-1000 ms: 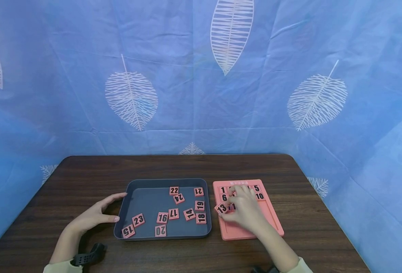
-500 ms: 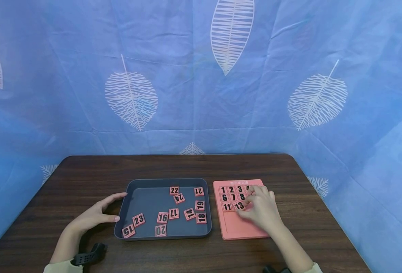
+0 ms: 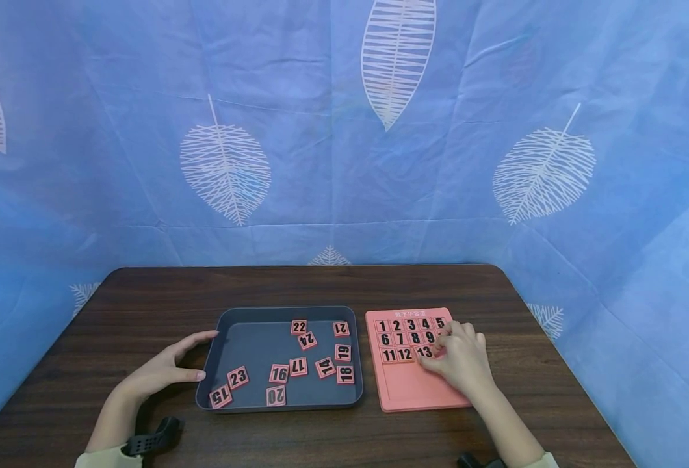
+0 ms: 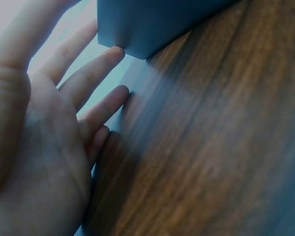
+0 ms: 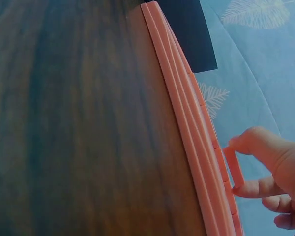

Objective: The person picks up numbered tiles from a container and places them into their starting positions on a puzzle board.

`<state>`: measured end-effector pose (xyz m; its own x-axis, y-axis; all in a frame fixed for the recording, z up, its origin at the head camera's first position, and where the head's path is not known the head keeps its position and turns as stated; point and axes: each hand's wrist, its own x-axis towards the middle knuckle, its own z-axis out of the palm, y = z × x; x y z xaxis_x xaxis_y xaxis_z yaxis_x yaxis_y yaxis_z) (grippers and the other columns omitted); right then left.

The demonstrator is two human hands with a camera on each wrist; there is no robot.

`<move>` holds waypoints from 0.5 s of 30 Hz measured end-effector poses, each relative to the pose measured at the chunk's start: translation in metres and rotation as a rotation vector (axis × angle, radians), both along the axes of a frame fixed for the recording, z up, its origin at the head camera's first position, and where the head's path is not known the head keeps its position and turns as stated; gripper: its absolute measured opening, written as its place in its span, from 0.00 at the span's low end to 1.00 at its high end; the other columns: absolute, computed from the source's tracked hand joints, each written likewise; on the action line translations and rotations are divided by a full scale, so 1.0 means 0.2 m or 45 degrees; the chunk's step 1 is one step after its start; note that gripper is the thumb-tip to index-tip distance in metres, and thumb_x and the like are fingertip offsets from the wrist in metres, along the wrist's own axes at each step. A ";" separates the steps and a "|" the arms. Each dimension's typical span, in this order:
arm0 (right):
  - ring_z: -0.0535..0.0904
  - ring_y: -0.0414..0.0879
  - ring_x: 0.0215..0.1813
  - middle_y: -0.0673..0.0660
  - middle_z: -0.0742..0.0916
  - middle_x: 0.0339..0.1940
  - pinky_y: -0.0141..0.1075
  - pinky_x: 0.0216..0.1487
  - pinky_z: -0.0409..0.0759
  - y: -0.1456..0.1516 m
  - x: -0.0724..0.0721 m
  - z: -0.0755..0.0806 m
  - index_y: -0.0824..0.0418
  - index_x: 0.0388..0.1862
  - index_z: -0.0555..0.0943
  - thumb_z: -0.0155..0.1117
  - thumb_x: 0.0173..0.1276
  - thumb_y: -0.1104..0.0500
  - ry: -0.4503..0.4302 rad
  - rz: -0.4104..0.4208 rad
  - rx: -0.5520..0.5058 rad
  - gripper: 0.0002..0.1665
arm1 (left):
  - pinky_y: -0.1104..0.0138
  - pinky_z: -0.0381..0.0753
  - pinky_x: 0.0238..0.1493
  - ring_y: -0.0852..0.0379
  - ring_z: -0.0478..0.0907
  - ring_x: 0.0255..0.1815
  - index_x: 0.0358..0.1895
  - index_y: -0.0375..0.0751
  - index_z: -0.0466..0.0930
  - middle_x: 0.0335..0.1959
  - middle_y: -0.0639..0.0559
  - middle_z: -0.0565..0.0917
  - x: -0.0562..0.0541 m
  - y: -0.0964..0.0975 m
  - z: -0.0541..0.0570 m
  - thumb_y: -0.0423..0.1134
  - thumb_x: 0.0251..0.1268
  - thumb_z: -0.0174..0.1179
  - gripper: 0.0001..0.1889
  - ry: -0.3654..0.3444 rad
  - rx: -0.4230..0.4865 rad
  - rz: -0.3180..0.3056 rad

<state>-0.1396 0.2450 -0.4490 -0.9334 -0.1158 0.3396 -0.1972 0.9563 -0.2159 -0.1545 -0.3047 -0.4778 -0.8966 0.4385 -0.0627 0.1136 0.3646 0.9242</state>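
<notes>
My right hand (image 3: 464, 357) pinches the number 13 tile (image 3: 424, 352) between thumb and fingers, low over the pink number board (image 3: 415, 390). In the right wrist view this tile (image 5: 234, 167) stands tilted against the board's edge (image 5: 182, 113). Beside it on the board sit the 11 tile (image 3: 389, 355) and the 12 tile (image 3: 405, 354), under two rows of numbered tiles; the 10 is hidden by my fingers. My left hand (image 3: 160, 367) rests with spread fingers at the left rim of the dark tray (image 3: 207, 374). The left wrist view shows fingertips at the tray's wall (image 4: 137, 29).
Several loose numbered tiles lie in the tray, among them the 14 tile (image 3: 324, 367), the 15 tile (image 3: 220, 396) and the 22 tile (image 3: 299, 327). Tray and board stand side by side on a dark wooden table (image 3: 298, 286). A blue leaf-patterned cloth (image 3: 321, 162) hangs behind.
My right hand has carried the 13 tile rightward across the board, past the 11 and then the 12, to the third column. My left hand and the tray have stayed put.
</notes>
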 end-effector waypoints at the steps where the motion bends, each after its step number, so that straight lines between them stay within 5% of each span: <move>1: 0.64 0.52 0.39 0.53 0.74 0.34 0.45 0.37 0.58 0.00 0.00 0.00 0.50 0.13 0.78 0.78 0.44 0.42 -0.010 -0.008 0.001 0.19 | 0.29 0.50 0.56 0.28 0.40 0.71 0.74 0.42 0.57 0.74 0.33 0.50 0.00 0.00 0.00 0.35 0.63 0.63 0.37 0.000 0.002 0.000; 15: 0.65 0.54 0.42 0.55 0.75 0.37 0.47 0.40 0.59 0.01 -0.02 -0.04 0.50 0.15 0.78 0.77 0.47 0.41 -0.078 -0.034 -0.026 0.21 | 0.29 0.50 0.56 0.27 0.40 0.71 0.73 0.42 0.58 0.73 0.32 0.50 0.00 0.00 0.00 0.35 0.63 0.63 0.36 0.003 0.006 0.001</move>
